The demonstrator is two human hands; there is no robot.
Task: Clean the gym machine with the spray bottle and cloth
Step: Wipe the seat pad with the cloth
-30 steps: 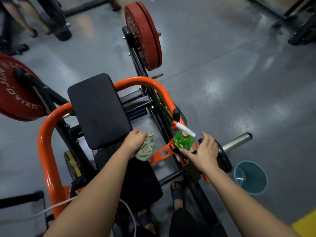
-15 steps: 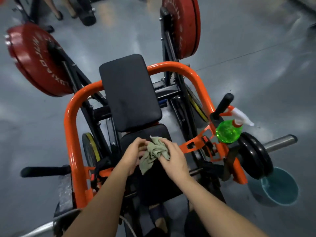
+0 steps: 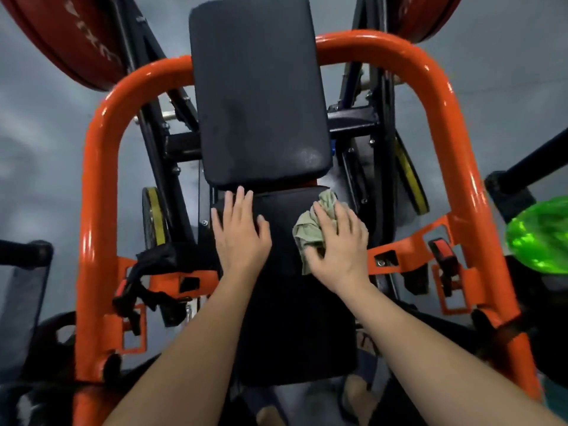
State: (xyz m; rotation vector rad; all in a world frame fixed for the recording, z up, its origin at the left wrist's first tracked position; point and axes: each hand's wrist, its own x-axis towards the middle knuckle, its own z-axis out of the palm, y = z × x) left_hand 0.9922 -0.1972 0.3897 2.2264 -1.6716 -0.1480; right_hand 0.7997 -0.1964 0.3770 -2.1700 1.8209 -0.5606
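The gym machine has an orange tube frame (image 3: 98,167), a black back pad (image 3: 258,96) and a black seat pad (image 3: 285,302) below it. My left hand (image 3: 238,232) lies flat on the seat pad's upper left part, fingers straight. My right hand (image 3: 339,244) presses a crumpled pale green cloth (image 3: 310,229) onto the seat pad's upper right corner, fingers spread over it. The green spray bottle (image 3: 538,235) sits on the machine at the far right edge, partly cut off.
Red weight plates (image 3: 70,44) hang at the upper left and upper right. A black handle (image 3: 528,167) sticks out at the right. Black straps (image 3: 144,284) dangle from the left frame bracket. Grey floor surrounds the machine. My feet show below the seat.
The view has moved in close over the seat. The cloth passed from my left hand to my right, which now presses it on the seat; my left hand lies flat on the pad.
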